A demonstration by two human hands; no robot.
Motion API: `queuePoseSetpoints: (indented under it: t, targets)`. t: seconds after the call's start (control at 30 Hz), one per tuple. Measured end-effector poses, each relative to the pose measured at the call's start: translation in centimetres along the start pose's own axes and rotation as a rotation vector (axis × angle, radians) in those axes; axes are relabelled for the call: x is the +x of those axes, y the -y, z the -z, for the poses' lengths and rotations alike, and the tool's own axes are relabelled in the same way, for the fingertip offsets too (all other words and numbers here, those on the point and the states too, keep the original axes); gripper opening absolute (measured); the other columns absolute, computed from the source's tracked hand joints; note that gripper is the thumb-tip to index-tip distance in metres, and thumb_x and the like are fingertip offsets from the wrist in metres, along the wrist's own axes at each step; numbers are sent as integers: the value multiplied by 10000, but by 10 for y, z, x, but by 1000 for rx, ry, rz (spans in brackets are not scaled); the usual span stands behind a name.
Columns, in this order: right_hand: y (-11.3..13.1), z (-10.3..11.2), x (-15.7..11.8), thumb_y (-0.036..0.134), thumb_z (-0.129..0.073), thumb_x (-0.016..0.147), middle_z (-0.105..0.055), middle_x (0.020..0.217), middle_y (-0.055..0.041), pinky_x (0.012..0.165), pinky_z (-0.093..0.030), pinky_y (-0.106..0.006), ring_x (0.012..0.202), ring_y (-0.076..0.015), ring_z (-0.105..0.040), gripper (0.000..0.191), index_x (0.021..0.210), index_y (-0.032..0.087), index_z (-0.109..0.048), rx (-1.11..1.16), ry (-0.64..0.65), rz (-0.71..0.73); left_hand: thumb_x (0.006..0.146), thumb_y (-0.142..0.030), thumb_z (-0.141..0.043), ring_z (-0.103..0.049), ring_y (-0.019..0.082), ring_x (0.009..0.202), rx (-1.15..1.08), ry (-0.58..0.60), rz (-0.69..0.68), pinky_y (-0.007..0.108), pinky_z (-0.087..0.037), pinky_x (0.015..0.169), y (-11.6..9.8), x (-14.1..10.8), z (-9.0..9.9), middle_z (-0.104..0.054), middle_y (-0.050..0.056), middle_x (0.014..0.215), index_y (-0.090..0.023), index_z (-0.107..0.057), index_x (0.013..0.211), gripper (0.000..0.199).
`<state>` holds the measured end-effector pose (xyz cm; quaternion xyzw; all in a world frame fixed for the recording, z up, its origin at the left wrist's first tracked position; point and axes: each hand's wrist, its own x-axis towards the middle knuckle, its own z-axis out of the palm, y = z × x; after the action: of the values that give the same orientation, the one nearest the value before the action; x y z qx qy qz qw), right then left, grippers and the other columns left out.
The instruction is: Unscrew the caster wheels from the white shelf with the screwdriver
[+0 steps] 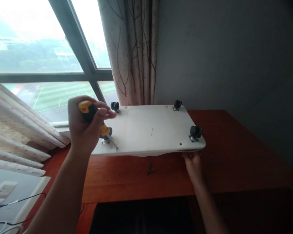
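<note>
A white board with black caster wheels at its corners lies on the reddish-brown desk. My left hand is wrapped round a yellow and black screwdriver. The tool's metal tip touches the board near its front left corner, beside a caster partly hidden behind the handle. At the front right edge of the board, my right hand has its fingertips at or under the rim; whether they grip it is unclear. A small L-shaped piece rests on the board.
Several small screws or bolts lie on the desk in front of the board. Behind are a window and a patterned curtain. A wall socket and cables are at the lower left.
</note>
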<state>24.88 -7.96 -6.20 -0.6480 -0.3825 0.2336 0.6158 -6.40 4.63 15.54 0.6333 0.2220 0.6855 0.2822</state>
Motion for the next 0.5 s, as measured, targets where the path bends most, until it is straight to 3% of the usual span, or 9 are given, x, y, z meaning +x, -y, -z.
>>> queuePoseSetpoints:
  t: [0.1,0.17,0.27,0.37,0.43,0.5]
  targets:
    - [1,0,0,408,-668,788,-727,909,-77,835,-531,-420,963,-285,-676,291,1005,223,-611,14,-6,-49,926,-504,-592,-604,133,561,-50,9,55,233,-442,395,-1,1,-3,-588,-3,702,-255,-586,1005,261]
    - [3,0,-1,415,-673,785,-726,903,-75,835,-529,-422,948,-284,-677,289,995,226,-609,9,-5,-60,947,-539,-535,-648,153,620,-3,16,73,248,-455,420,-3,1,-3,-594,9,715,-258,-602,1031,301]
    - [5,1,-1,428,-688,775,-729,904,-75,809,-532,-416,864,-272,-683,331,1022,224,-605,0,-16,-72,953,-410,-583,-698,165,720,136,22,71,292,-528,544,-5,1,0,-625,4,767,-258,-611,1042,178]
    - [6,1,0,442,-693,775,-731,918,-77,794,-532,-409,831,-264,-683,365,1052,221,-603,-7,-16,-75,905,-310,-669,-720,167,785,208,-44,26,339,-580,668,-3,5,4,-673,-2,878,-238,-592,982,131]
    - [5,1,0,450,-692,776,-733,939,-80,798,-534,-414,850,-269,-684,376,1061,221,-604,-10,-6,-67,858,-274,-720,-717,162,726,132,-57,55,344,-594,648,1,9,6,-686,-2,917,-221,-546,966,212]
    - [3,0,0,455,-698,770,-734,955,-85,805,-536,-426,875,-278,-686,388,1065,222,-604,-2,-7,-59,830,-251,-744,-672,139,595,22,-41,139,300,-568,541,6,13,7,-675,-14,820,-211,-496,938,273]
